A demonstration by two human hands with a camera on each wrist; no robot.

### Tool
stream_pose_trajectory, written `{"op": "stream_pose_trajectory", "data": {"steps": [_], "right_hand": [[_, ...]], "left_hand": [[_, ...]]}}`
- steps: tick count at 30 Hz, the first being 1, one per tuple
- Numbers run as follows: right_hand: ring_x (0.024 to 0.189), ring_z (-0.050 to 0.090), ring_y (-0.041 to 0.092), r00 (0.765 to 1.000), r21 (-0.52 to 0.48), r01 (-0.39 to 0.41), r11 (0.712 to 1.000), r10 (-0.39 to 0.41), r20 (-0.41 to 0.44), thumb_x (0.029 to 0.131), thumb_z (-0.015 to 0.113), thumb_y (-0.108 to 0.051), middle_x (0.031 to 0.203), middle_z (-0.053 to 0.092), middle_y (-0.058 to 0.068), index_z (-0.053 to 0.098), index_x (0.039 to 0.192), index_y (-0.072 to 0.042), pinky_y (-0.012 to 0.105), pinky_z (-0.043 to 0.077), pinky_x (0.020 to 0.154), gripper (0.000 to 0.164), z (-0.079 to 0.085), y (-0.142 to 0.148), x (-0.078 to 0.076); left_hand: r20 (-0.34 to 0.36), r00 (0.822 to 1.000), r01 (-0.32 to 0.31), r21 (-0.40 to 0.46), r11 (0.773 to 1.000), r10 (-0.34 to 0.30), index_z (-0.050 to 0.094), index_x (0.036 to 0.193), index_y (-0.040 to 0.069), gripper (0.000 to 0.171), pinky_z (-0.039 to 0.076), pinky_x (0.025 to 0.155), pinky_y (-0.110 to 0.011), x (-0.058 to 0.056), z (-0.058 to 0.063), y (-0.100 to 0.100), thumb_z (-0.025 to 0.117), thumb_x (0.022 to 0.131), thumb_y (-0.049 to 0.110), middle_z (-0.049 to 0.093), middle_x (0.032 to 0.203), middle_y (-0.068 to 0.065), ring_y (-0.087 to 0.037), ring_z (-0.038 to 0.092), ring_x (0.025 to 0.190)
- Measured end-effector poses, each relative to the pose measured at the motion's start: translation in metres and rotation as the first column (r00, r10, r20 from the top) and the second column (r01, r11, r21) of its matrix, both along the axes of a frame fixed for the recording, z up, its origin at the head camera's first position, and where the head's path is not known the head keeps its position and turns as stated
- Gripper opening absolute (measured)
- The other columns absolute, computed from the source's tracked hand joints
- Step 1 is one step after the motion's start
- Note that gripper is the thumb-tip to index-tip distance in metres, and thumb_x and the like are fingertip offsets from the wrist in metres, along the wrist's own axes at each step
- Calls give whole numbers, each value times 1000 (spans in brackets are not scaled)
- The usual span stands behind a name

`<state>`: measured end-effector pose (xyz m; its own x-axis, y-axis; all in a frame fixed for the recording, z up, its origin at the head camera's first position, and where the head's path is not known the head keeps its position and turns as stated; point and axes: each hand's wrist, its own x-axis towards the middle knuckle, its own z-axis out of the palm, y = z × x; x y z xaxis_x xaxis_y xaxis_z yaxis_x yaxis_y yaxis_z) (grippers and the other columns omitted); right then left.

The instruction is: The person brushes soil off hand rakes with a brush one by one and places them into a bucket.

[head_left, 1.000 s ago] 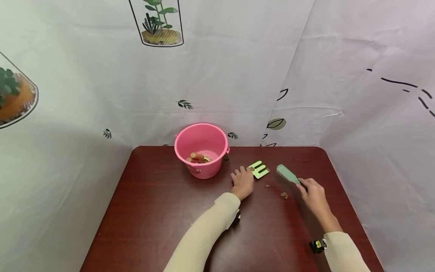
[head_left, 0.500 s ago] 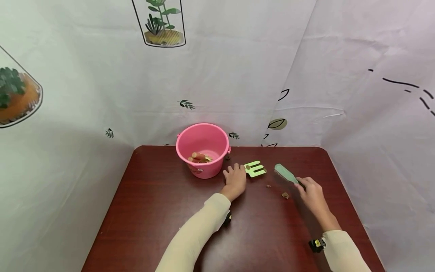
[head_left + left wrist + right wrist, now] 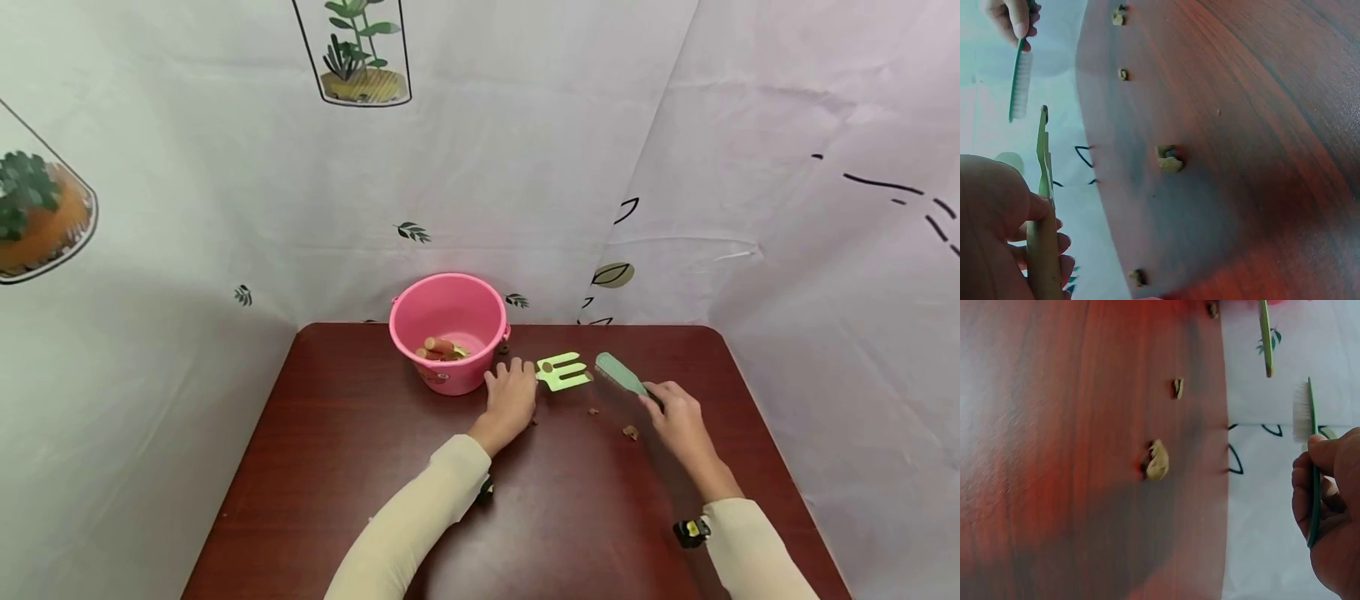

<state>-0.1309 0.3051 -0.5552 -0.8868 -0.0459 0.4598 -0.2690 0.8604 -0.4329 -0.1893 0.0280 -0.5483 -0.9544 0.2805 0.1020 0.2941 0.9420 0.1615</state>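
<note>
My left hand (image 3: 508, 402) grips the wooden handle (image 3: 1044, 256) of a small hand fork, just right of the pink bucket. Its light green tines (image 3: 564, 372) point right and carry a couple of brown bits. In my right hand (image 3: 678, 421) is a green brush (image 3: 621, 372) with pale bristles (image 3: 1301, 414), held by its handle above the table. The brush head stands a little right of the fork tips, apart from them. Crumpled brown pieces, like dry leaf scraps, lie on the table, one (image 3: 631, 432) near the right hand and a smaller one (image 3: 593, 411) below the fork.
The pink bucket (image 3: 447, 377) stands at the table's back edge, with wooden-handled tools (image 3: 442, 346) inside. Another brown scrap (image 3: 1138, 277) lies near it. The dark red table (image 3: 337, 467) meets patterned white cloth (image 3: 510, 167) at the back and sides.
My left hand has shifted left toward the bucket with the fork, uncovering a brown scrap beside it. My right hand has moved slightly left and away from me with the brush.
</note>
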Motion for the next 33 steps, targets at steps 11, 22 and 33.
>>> {"op": "stream_pose_trajectory", "data": {"steps": [11, 22, 33], "right_hand": [[73, 64, 27, 997, 5, -38, 999, 39, -60, 88, 77, 2, 94, 67, 19, 73, 113, 9, 42, 51, 60, 27, 18, -24, -4], [72, 62, 20, 985, 7, -97, 995, 97, -144, 86, 79, 3, 94, 66, 16, 73, 112, 9, 37, 53, 58, 28, 42, -50, 7], [73, 63, 20, 980, 33, -125, 992, 129, -154, 86, 78, 3, 94, 65, 17, 73, 111, 7, 36, 53, 59, 26, 60, -77, 6]], "left_hand": [[-192, 980, 34, -98, 995, -53, 62, 106, 12, 27, 41, 77, -47, 11, 24, -8, 77, 85, 19, 59, 104, -5, -29, 56, 97], [-228, 973, 13, -116, 993, -40, 64, 108, 10, 26, 43, 76, -45, 23, 40, -22, 76, 87, 21, 61, 104, -7, -28, 57, 95], [-235, 972, -1, -99, 995, -22, 66, 109, 8, 12, 43, 76, -40, 22, 52, -35, 62, 100, 15, 64, 103, -9, -28, 57, 91]]}}
